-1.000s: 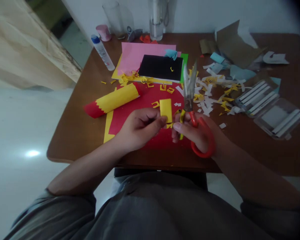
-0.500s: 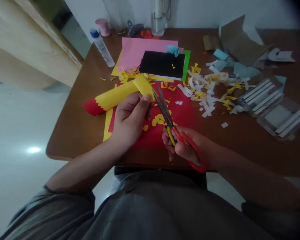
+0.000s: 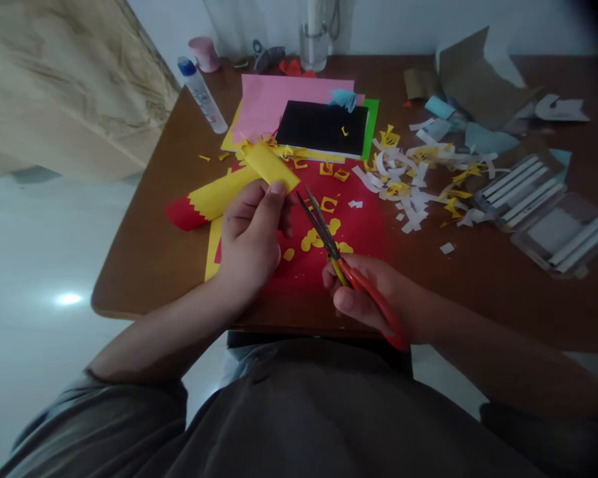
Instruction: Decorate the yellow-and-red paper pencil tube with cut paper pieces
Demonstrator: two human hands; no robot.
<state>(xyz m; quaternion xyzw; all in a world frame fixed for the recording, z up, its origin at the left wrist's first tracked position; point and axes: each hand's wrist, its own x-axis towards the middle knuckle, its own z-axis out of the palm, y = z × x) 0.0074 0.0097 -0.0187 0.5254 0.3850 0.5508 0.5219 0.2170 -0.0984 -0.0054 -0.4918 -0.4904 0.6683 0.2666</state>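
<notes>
My left hand grips a folded strip of yellow paper between thumb and fingers, with the strip sticking out above the hand. My right hand holds a pair of red-handled scissors, whose slightly parted blades point up and left, close to the strip but apart from it. Beneath both hands lies a red paper sheet scattered with yellow cut-outs. To the left of my left hand, a red and yellow paper roll with a zigzag edge lies partly hidden behind it.
On the brown table stand a glue bottle and a glass jar. Stacked pink, black and green paper lies ahead. White and yellow scraps and a transparent case of white sticks cover the right side.
Since the oldest frame, the yellow strip has moved up and left with my left hand. The scissors have tilted from upright to pointing up-left, and yellow pieces now lie on the red sheet.
</notes>
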